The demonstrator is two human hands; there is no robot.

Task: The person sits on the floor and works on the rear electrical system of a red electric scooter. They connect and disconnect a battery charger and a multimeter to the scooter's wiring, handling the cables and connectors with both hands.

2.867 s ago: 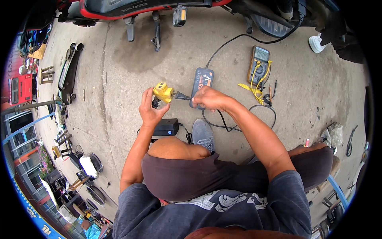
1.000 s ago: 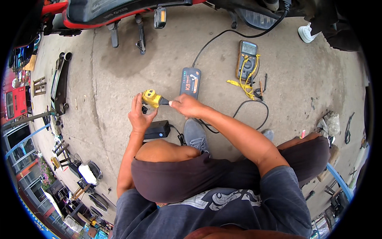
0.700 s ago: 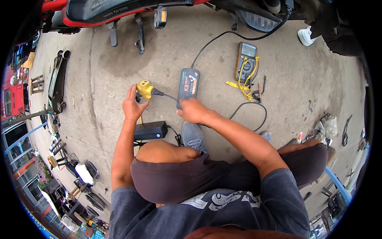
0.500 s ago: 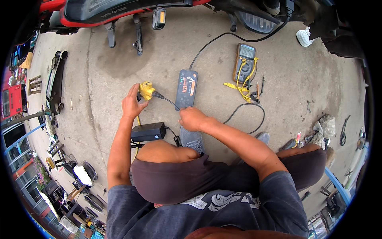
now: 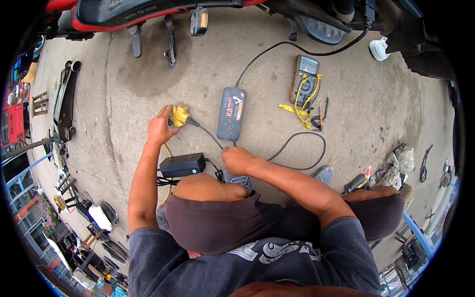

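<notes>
My left hand grips a yellow socket block at centre left, with a black plug inserted in its right side. My right hand is closed on that plug's black cable, just below a flat grey electronic box. Cables run from both ends of the box. A black power adapter lies on the ground between my arms, beside a yellow cord. To the right rests a multimeter with yellow leads and two probes.
A red-and-black scooter spans the top, with a stand and pedals. A white shoe is at upper right. A long metal jack and assorted parts lie left; stones lie right. My feet and knees are below my hands.
My right hand has moved off the plug, down along its cable toward my foot. My left hand and the yellow socket have shifted slightly leftward in the view.
</notes>
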